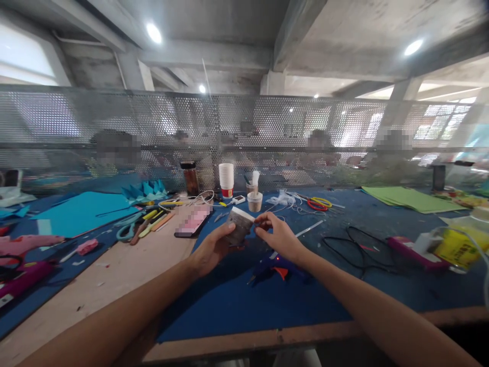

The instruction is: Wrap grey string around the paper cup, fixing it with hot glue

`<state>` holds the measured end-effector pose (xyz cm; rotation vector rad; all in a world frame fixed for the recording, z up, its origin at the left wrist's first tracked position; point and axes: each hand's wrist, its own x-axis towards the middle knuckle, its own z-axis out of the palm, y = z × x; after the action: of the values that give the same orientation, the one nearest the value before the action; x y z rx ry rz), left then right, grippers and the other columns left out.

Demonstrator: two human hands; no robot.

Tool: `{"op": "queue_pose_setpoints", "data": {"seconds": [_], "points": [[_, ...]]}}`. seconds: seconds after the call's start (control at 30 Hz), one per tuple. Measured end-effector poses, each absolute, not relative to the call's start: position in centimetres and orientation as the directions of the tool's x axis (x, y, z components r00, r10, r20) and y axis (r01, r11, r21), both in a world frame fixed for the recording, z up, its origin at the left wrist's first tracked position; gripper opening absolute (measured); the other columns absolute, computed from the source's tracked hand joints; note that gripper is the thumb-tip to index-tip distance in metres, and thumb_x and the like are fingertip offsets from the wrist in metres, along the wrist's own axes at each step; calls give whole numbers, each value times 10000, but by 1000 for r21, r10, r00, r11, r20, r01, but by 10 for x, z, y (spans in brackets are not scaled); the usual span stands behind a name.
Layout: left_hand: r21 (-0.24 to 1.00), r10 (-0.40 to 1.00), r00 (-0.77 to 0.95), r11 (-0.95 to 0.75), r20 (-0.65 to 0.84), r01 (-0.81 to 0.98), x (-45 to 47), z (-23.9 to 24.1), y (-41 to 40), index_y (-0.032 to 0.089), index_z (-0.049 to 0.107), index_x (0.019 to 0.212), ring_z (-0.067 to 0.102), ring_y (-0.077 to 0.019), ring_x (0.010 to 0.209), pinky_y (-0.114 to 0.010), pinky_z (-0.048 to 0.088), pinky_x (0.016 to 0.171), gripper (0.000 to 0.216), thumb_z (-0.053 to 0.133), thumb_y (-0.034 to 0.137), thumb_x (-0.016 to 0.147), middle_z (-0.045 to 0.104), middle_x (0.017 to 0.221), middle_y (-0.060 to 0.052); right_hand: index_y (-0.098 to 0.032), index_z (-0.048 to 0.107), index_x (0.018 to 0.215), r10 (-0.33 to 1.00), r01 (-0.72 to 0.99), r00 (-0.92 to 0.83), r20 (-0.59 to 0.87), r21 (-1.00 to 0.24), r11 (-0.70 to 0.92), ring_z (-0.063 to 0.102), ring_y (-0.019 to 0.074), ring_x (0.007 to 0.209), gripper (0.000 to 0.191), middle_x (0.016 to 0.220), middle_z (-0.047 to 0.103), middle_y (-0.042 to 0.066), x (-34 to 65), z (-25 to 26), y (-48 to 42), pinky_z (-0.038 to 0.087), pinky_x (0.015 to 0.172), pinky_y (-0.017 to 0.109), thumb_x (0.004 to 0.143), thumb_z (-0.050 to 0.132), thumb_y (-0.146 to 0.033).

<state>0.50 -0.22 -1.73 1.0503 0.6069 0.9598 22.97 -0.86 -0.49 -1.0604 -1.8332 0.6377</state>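
Note:
My left hand (216, 248) is wrapped round a grey-covered cup (241, 230) with a white rim, held tilted above the blue table covering (225, 300). At the cup's right side, my right hand (278, 235) has its thumb and fingers pinched together close to the rim. Whatever lies between those fingertips is too small to make out. Below my right hand rests a dark blue glue gun (280, 265) with an orange trigger and a small red light. A small paper cup (254, 202) holding sticks stands just behind the grey one.
Stacked paper cups (226, 179), a dark jar (189, 178) and scissors (320, 204) lie toward the perforated metal screen (244, 127). Pliers (128, 227) and a phone (194, 219) are at left. On the right are black cable (357, 255), a pink power strip (416, 254) and a yellow-labelled bottle (460, 244).

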Motion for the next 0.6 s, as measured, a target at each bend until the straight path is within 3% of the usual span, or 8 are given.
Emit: {"op": "queue_pose_setpoints", "data": {"seconds": [0.27,0.4,0.6], "points": [[934,910,409,90,63,-345,9,-12,-4,174,755,1170,679,-285,1108,-392,566,904,382,749,414,873,750,1235,-115,-221,580,1097,857,397,-217,467,-760,514,690,175,786,220,797,702,-33,228,-6,-9,510,802,340,887,641,-232],[943,931,355,43,82,-330,12,-9,-6,180,736,1109,697,-268,1043,-389,581,886,369,798,412,828,749,1160,-103,-219,585,1106,855,399,-211,473,-757,517,693,176,784,220,793,700,-30,229,-6,-8,516,790,336,896,645,-249],[948,913,400,50,85,-315,14,-12,-8,192,710,1128,689,-297,1114,-460,587,943,390,780,452,846,728,1199,-108,-222,583,1119,851,394,-224,476,-754,525,694,174,777,231,801,707,-29,229,-9,-8,518,790,334,899,650,-245]]}}
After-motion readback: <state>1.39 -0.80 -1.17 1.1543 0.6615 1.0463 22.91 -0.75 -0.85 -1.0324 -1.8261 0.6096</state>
